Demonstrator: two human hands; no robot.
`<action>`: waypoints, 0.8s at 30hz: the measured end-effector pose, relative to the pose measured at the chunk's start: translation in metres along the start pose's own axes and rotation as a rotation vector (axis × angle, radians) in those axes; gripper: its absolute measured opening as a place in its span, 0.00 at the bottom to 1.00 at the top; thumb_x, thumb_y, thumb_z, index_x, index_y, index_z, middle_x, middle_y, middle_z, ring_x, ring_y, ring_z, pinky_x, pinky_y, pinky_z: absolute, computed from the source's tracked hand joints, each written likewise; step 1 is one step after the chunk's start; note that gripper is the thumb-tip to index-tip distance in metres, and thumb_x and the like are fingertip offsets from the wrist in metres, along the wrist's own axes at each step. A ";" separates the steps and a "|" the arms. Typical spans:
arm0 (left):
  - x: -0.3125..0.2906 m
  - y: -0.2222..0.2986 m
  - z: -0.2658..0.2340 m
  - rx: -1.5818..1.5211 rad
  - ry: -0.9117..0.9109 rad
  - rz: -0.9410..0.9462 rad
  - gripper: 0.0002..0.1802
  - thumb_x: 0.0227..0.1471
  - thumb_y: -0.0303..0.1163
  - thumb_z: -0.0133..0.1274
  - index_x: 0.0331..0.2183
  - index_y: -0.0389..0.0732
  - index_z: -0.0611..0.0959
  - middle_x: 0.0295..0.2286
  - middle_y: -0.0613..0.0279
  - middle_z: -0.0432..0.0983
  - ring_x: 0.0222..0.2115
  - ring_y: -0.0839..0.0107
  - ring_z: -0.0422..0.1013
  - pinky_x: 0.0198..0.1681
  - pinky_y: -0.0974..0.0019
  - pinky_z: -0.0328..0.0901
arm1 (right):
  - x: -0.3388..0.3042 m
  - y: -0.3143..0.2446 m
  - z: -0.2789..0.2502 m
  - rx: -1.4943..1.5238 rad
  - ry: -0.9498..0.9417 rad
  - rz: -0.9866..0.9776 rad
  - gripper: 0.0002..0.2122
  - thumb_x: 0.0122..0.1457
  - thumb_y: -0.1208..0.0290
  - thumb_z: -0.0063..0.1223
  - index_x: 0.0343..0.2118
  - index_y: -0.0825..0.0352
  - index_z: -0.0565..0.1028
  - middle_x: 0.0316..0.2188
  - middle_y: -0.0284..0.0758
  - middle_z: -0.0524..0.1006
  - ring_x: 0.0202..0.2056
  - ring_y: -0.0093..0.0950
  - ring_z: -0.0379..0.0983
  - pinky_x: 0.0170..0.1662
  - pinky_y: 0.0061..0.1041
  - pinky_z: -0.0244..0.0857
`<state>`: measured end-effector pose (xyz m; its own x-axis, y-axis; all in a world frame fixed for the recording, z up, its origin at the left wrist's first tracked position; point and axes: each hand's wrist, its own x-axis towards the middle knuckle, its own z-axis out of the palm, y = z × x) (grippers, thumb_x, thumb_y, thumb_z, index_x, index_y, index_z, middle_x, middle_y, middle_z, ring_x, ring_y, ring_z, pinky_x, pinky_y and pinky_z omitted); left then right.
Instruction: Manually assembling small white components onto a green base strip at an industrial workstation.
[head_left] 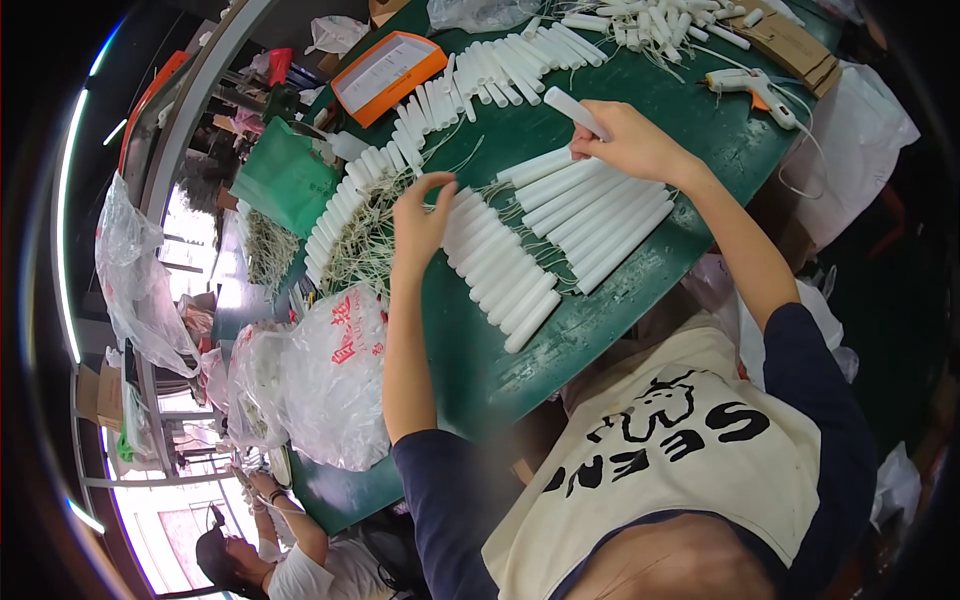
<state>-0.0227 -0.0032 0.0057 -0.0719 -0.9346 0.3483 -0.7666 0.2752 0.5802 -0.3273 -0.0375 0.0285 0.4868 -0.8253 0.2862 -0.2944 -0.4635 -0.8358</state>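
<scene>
My right hand [632, 143] is closed around a white tube [577, 112], which points up and to the left. Under that hand lies a row of long white tubes [600, 215], side by side, with thin pale wires at their left ends. My left hand [422, 218] holds nothing; its thumb and fingers are curved apart. It hovers beside a second row of white tubes [495, 265] and next to a heap of pale wires [375, 235]. Farther off, a long curving line of white tubes [500, 70] runs across the green table [455, 370].
A glue gun [750, 88] with a cord lies at the far right, near flattened cardboard [785, 45]. Loose tubes [650, 22] are piled at the back. An orange box [388, 78], a green bag [287, 175] and clear plastic bags [335, 375] stand left. Another person [290, 545] works at lower left.
</scene>
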 end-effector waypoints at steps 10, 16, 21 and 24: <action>0.013 0.103 0.054 -0.279 -0.195 0.159 0.10 0.49 0.28 0.53 0.34 0.33 0.80 0.28 0.59 0.78 0.32 0.75 0.73 0.37 0.74 0.65 | -0.003 -0.001 -0.010 0.126 -0.012 -0.111 0.07 0.52 0.73 0.50 0.25 0.70 0.66 0.21 0.34 0.75 0.27 0.25 0.73 0.32 0.24 0.65; 0.020 0.087 0.051 -0.480 -0.051 0.043 0.09 0.49 0.27 0.52 0.32 0.33 0.81 0.26 0.58 0.78 0.29 0.75 0.74 0.35 0.75 0.66 | -0.012 0.009 -0.039 -0.138 0.026 0.038 0.13 0.53 0.64 0.55 0.25 0.69 0.68 0.17 0.32 0.71 0.19 0.22 0.64 0.24 0.23 0.58; 0.025 0.081 0.046 -0.431 0.023 0.061 0.09 0.49 0.26 0.52 0.32 0.33 0.81 0.26 0.58 0.78 0.29 0.75 0.74 0.35 0.76 0.65 | -0.018 0.017 -0.040 -0.471 0.015 -0.015 0.17 0.52 0.58 0.54 0.26 0.71 0.68 0.16 0.41 0.69 0.18 0.34 0.64 0.24 0.28 0.58; 0.026 0.083 0.045 -0.366 0.007 0.094 0.08 0.48 0.27 0.52 0.32 0.34 0.81 0.26 0.58 0.78 0.29 0.75 0.74 0.35 0.75 0.66 | -0.014 0.008 -0.037 -0.524 -0.104 0.039 0.20 0.52 0.52 0.51 0.26 0.70 0.69 0.19 0.42 0.71 0.23 0.38 0.69 0.28 0.32 0.63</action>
<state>-0.1171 -0.0150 0.0302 -0.1257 -0.9001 0.4171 -0.4783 0.4234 0.7694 -0.3668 -0.0412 0.0347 0.5385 -0.8211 0.1892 -0.6724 -0.5540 -0.4909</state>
